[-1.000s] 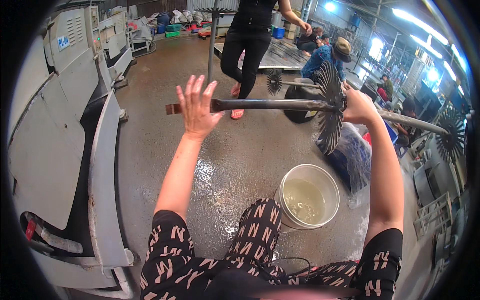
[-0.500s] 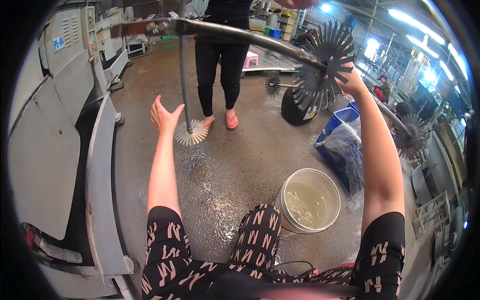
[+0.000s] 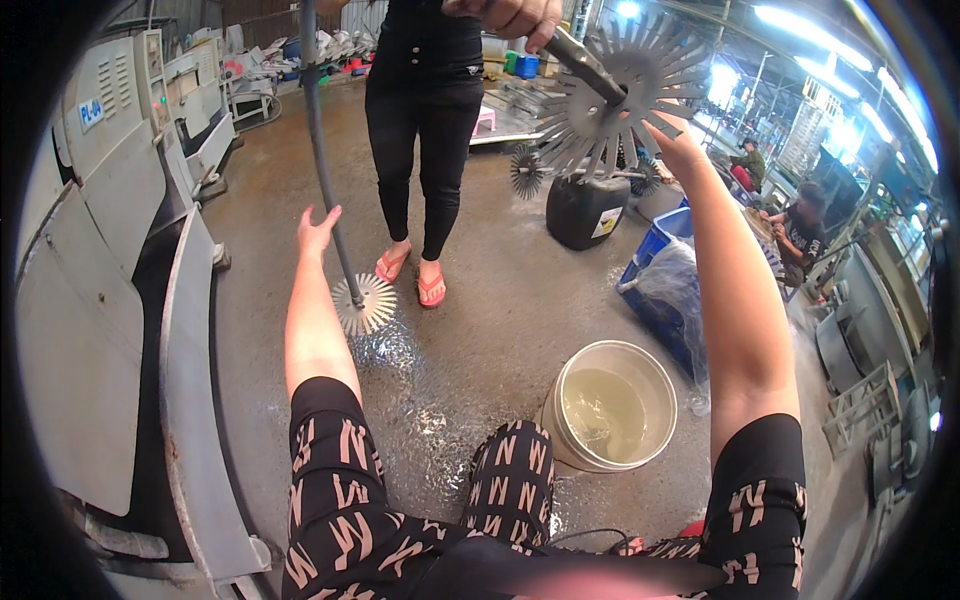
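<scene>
My left hand [image 3: 316, 235] is raised with thumb and fingers apart, holding nothing. Its thumb is close to a long grey metal rod [image 3: 318, 140]; I cannot tell whether they touch. A pale slotted disc [image 3: 378, 305] sits at the rod's lower end. On the other side, my right hand [image 3: 676, 145] reaches up to the edge of a large slotted metal disc [image 3: 655, 75], which hides most of its fingers. This disc is on a thick metal bar [image 3: 582, 62]. A co-worker's hand [image 3: 522, 18] is at that bar's upper part.
The co-worker [image 3: 425, 130] stands in front of me. A white bucket of cloudy liquid [image 3: 663, 405] is by my knee. Beyond it are a blue crate [image 3: 640, 245] with clear plastic and a black canister [image 3: 580, 215]. Grey machines [image 3: 105, 230] line the left; people [image 3: 805, 230] sit at the right.
The bar that crossed the top has swung, and its left end is out of view. The co-worker's hand has come to it. The rod with the pale disc has shifted left and lower.
</scene>
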Tool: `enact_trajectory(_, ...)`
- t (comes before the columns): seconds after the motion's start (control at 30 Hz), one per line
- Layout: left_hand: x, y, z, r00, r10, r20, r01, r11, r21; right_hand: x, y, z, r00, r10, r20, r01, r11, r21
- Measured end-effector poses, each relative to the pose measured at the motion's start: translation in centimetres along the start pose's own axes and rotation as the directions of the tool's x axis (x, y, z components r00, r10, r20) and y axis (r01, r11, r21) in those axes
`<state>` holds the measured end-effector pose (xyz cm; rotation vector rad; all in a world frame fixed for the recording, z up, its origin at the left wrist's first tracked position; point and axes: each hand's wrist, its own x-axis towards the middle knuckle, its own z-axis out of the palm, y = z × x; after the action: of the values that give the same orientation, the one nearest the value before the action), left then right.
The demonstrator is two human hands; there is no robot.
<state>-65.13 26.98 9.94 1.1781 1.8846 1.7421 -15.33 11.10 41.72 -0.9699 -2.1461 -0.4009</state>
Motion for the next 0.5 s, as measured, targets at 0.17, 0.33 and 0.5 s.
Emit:
enact_trajectory(0.17,-2.4,1.6,3.7,0.994,0.028,0.104,-0.013,0.99,-0.139,1.9,7.0,0.9,0.984,0.066,-0.165,-0.063,0.998,0.026)
enact_trajectory(0.33,-4.1,3.3,6.6,0.983,0.121,0.136,-0.05,0.899,-0.435,4.4,6.4,-2.9,0.904,0.427,0.023,-0.423,0.886,0.191)
enact_trajectory(0.5,-6.3,5.1,8.5,0.991,0.043,-0.13,-0.072,0.972,-0.223,-1.0,7.5,-4.6,0.87,0.466,-0.161,-0.446,0.883,0.145)
